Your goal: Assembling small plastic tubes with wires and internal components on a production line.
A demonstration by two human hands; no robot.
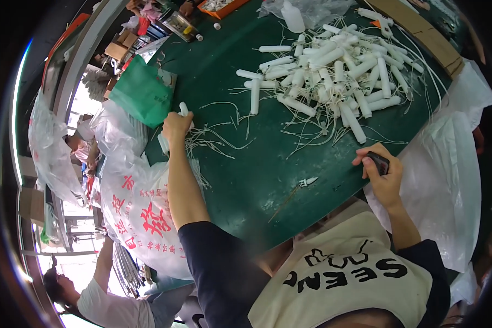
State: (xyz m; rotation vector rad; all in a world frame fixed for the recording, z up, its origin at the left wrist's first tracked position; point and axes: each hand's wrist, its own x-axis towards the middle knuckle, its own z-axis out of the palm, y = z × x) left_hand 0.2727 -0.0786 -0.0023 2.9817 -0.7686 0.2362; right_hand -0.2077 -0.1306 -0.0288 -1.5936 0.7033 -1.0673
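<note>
My left hand (176,127) reaches out to the table's left edge, its fingers closed around a white tube (183,108). Another white tube (163,143) lies just below that hand, and thin pale wires (216,139) spread over the table beside it. Near the right edge, my right hand (387,177) is curled around a small black object (378,163) whose kind I cannot make out. Beyond that hand lies a large heap of white wired tubes (333,65). A small white pointed piece (308,181) rests on the green tabletop (246,180) between my hands.
A green bag (142,90) sits at the left edge above a clear plastic sack with red printing (142,218). At the back stand a white bottle (293,17) and a glue gun (376,21). White plastic sheeting (432,175) hangs at right. Another person (109,303) sits at lower left.
</note>
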